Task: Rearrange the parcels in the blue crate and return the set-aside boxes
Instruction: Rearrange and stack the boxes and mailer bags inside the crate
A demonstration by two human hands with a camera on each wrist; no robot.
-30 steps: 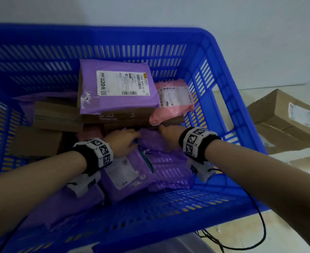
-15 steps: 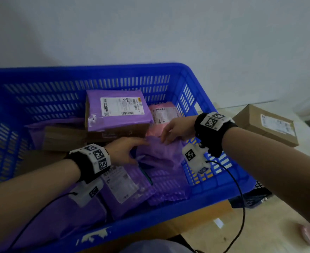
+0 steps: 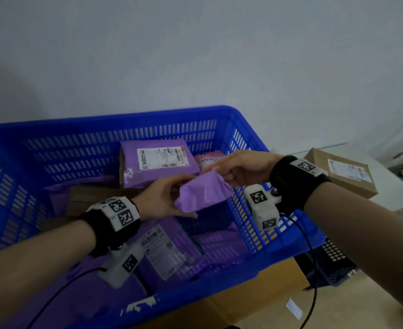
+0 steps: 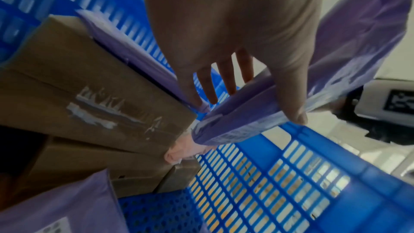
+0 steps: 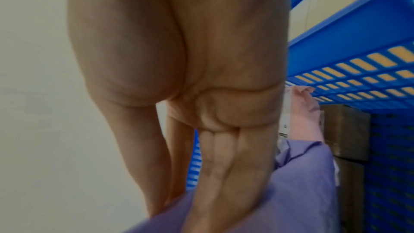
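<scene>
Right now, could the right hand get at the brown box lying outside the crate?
Probably not yet: the right hand grips the purple parcel together with the left hand. The brown box lies uncovered beyond the blue crate.

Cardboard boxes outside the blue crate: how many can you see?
1. A brown cardboard box with a white label lies beyond the blue crate, past the right hand. More may sit out of frame.
</scene>
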